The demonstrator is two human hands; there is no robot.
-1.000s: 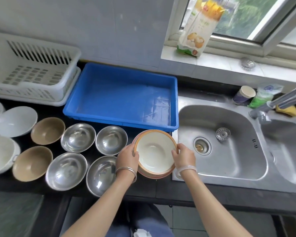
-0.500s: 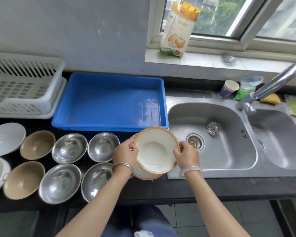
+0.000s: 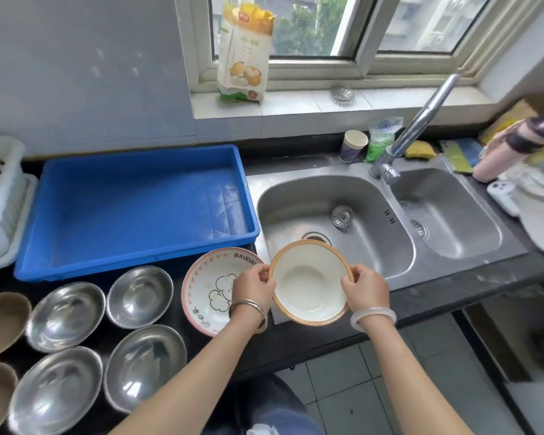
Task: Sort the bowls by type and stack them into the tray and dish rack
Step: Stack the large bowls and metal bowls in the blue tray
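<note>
A white bowl with an orange rim [image 3: 310, 282] hangs above the sink's front edge. My left hand [image 3: 253, 285] grips its left rim and my right hand [image 3: 363, 288] grips its right rim. Left of it a pink-rimmed bowl with a cartoon drawing [image 3: 209, 290] lies on the black counter. Several steel bowls [image 3: 140, 296] and two brown bowls [image 3: 0, 321] stand further left. The blue tray [image 3: 132, 208] sits behind them. Only a corner of the white dish rack [image 3: 0, 196] shows at the far left.
A double steel sink [image 3: 336, 215] with a tap [image 3: 418, 127] lies on the right. A paper cup [image 3: 352, 146], sponge [image 3: 420, 150] and bottle [image 3: 512, 146] stand behind it. A flour bag [image 3: 244, 48] leans on the windowsill.
Both hands lifted the orange-rimmed bowl off the pink-rimmed bowl and carried it right, over the sink's edge. The pink-rimmed bowl now lies uncovered. The camera turned right.
</note>
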